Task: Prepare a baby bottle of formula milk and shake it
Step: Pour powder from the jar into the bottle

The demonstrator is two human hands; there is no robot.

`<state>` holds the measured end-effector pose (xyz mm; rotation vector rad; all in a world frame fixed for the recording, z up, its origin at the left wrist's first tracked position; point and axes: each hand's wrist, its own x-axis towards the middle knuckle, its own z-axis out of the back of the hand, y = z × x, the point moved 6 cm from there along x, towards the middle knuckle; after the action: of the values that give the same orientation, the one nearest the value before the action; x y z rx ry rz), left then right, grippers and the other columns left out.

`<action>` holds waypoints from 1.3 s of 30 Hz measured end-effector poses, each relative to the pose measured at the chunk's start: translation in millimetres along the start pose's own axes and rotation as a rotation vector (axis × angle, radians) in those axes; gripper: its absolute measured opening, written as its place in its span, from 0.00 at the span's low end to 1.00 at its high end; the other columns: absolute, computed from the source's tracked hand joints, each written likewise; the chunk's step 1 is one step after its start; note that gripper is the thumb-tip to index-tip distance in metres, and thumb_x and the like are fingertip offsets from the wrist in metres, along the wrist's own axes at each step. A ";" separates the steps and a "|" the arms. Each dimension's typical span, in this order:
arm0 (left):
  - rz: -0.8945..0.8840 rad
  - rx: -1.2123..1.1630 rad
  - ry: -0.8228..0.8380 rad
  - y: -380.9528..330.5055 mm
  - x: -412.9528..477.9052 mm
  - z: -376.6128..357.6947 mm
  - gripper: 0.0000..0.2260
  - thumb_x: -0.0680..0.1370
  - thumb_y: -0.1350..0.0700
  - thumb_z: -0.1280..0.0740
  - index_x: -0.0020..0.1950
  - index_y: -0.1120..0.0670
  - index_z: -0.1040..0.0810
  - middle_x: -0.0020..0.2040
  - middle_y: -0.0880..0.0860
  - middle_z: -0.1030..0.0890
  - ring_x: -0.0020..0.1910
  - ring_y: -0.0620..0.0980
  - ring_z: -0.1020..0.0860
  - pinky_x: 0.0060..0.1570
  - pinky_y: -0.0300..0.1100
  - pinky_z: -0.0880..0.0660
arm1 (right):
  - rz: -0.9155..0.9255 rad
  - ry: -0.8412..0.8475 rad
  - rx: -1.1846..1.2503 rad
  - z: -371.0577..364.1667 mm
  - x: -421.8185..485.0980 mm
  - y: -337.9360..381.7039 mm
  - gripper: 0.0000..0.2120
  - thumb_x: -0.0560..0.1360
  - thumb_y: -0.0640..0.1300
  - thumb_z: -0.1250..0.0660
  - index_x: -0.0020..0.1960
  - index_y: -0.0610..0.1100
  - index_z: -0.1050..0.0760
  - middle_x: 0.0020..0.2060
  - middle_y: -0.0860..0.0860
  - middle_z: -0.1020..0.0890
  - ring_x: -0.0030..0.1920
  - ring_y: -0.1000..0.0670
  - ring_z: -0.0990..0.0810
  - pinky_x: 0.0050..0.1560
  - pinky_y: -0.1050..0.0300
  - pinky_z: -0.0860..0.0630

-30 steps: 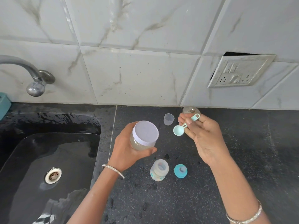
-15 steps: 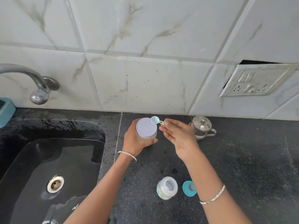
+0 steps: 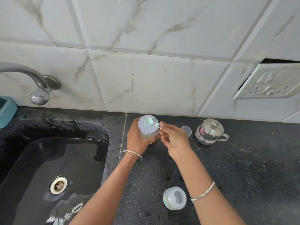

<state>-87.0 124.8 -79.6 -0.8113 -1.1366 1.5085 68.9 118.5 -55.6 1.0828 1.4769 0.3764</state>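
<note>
My left hand (image 3: 139,140) grips a clear jar with a pale lilac lid (image 3: 146,127), standing near the wall on the black counter. My right hand (image 3: 174,142) pinches the handle of a small mint-green scoop (image 3: 150,121), whose bowl lies over the jar's lid. The open baby bottle (image 3: 174,198) stands upright near the counter's front, between my forearms. A sliver of its teal cap (image 3: 192,202) shows behind my right wrist. A small clear cup (image 3: 186,129) sits just right of my right hand.
A small steel lidded pot with a handle (image 3: 209,131) stands by the wall to the right. The wet black sink (image 3: 53,168) and its tap (image 3: 38,93) are on the left. A teal box (image 3: 6,111) sits at the far left edge. A wall socket (image 3: 272,85) is upper right.
Both hands moved away from me toward the wall. The jar came down to the counter, and the scoop went from beside the jar to over its lid.
</note>
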 end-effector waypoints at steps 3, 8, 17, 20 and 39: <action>-0.012 -0.013 -0.013 0.0 -0.2 -0.9 0.36 0.60 0.49 0.15 0.61 0.41 0.31 0.58 0.44 0.21 0.57 0.45 0.21 0.56 0.42 0.24 | -0.034 -0.023 0.010 1.2 4.3 -4.7 0.05 0.74 0.37 0.22 0.44 0.40 0.17 0.34 0.48 0.16 0.32 0.55 0.22 0.31 0.66 0.20; -0.004 -0.024 -0.014 -1.4 -0.2 -1.7 0.36 0.62 0.51 0.15 0.63 0.43 0.31 0.60 0.47 0.21 0.58 0.46 0.21 0.59 0.48 0.22 | -0.051 -0.038 -0.001 2.7 6.4 -9.2 0.05 0.74 0.37 0.21 0.44 0.40 0.17 0.37 0.47 0.15 0.35 0.54 0.20 0.32 0.64 0.18; 0.033 -0.084 0.038 -1.2 -5.7 0.0 0.48 0.58 0.55 0.13 0.72 0.57 0.34 0.66 0.53 0.23 0.64 0.49 0.23 0.66 0.52 0.26 | -0.058 0.006 0.068 -4.2 5.4 -12.3 0.07 0.73 0.38 0.20 0.45 0.40 0.19 0.44 0.44 0.14 0.46 0.49 0.16 0.41 0.59 0.17; 0.070 -0.088 0.036 7.6 -16.8 5.7 0.55 0.58 0.57 0.13 0.78 0.58 0.42 0.73 0.54 0.30 0.72 0.50 0.29 0.71 0.49 0.31 | -0.065 0.019 0.083 -2.1 3.7 -11.8 0.11 0.72 0.42 0.19 0.49 0.40 0.19 0.42 0.45 0.16 0.43 0.50 0.18 0.42 0.58 0.15; -0.074 0.006 0.093 -11.8 -152.9 27.0 0.21 0.67 0.64 0.38 0.58 0.50 0.22 0.56 0.44 0.17 0.51 0.42 0.20 0.49 0.32 0.26 | 0.622 -0.316 -0.260 161.5 -100.8 28.4 0.04 0.80 0.44 0.27 0.47 0.46 0.17 0.32 0.50 0.15 0.33 0.55 0.16 0.33 0.67 0.21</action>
<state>-71.5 -29.8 -69.7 -0.8181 -1.0813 1.3987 212.4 -2.2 -12.2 1.3042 0.7647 0.7696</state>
